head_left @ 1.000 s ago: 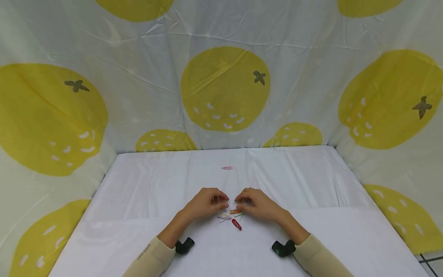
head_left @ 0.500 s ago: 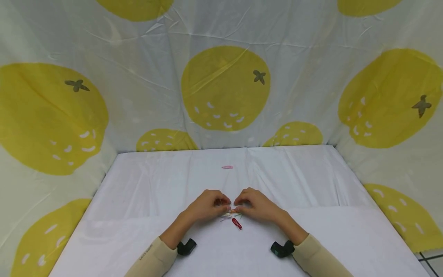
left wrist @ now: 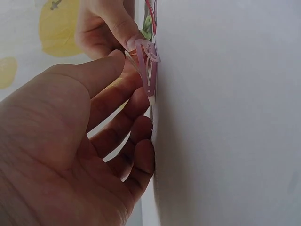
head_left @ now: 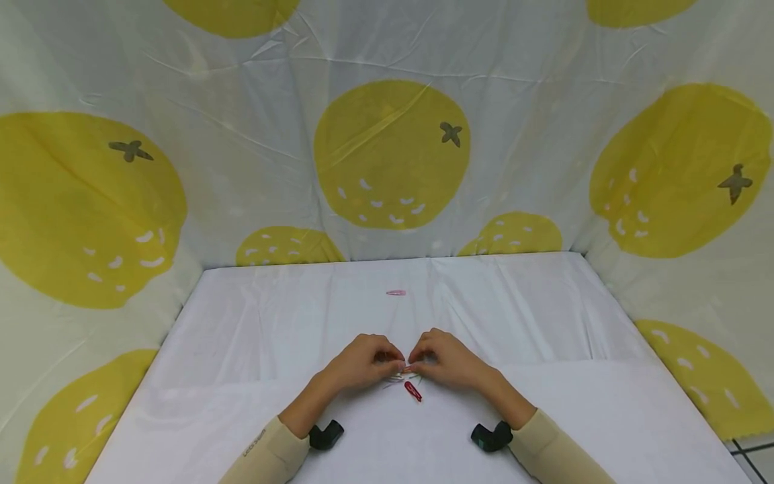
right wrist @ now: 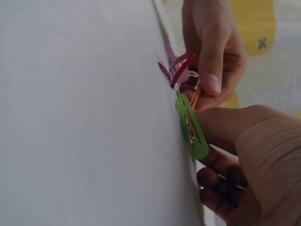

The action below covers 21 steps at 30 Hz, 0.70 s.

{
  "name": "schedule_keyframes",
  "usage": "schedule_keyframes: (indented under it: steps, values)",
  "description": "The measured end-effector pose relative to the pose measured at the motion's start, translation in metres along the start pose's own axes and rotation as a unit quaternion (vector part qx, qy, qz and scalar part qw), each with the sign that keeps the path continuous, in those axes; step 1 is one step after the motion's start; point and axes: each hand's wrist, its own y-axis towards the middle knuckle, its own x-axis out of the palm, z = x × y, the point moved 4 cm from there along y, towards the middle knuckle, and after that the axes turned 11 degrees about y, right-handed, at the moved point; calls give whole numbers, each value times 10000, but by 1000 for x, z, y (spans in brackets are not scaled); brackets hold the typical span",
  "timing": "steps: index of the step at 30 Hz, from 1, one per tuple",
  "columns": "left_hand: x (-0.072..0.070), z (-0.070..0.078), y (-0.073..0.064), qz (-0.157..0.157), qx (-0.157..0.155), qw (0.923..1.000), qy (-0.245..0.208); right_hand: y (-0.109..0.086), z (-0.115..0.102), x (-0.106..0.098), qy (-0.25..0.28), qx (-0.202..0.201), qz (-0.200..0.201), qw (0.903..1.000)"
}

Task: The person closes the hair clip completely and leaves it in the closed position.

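Pinches the orange clip (right wrist: 194,100) between the fingers of left hand (head_left: 363,363) and right hand (head_left: 450,363), low over the table (head_left: 544,323). Has the green clip (right wrist: 201,150) near the right fingers, the purple clip (left wrist: 149,89) near the left, the red clip (head_left: 413,391) on the near side and the pink clip (head_left: 396,293) well beyond.

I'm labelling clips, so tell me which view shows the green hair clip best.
The right wrist view: the green hair clip is large there, its slots visible. The left wrist view shows just a small part; in the head view it is too tiny to make out clearly.
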Motion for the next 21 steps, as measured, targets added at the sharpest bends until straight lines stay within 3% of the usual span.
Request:
schedule_keyframes:
  steps: [6,12,21]
  values:
    - [2,1,0,-91,-11,9999,-92,0,0,0,22,-34,3,10000]
    - [2,3,1,-12,146,9999,92,3,1,1,34,-106,-36,9999]
    - [3,3,1,-147,-55,9998,104,3,-1,3,82,33,-140,9999]
